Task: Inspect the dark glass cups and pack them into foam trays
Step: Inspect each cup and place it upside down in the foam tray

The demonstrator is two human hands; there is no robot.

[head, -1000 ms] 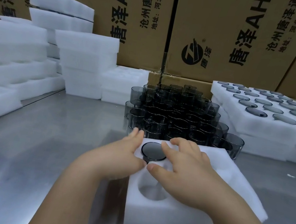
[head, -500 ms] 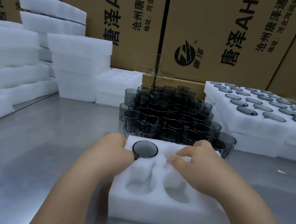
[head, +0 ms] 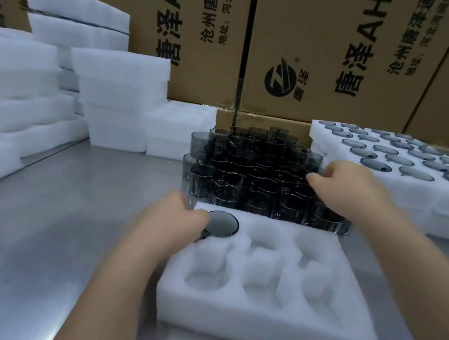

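Bare hands (head: 169, 220), bare forearms (head: 111, 284)

Looking forward and down from head height, sitting close above the foam tray (head: 267, 320). Facing the cardboard boxes (head: 209, 35) well behind the tray, taking in the dark cups (head: 259, 181) just behind it and stacked foam (head: 116, 100) far to its left.

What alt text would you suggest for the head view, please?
A person's left hand touches a dark glass cup seated in the far-left pocket of a white foam tray, while the right hand reaches over the cluster of loose cups behind it on a metal table.
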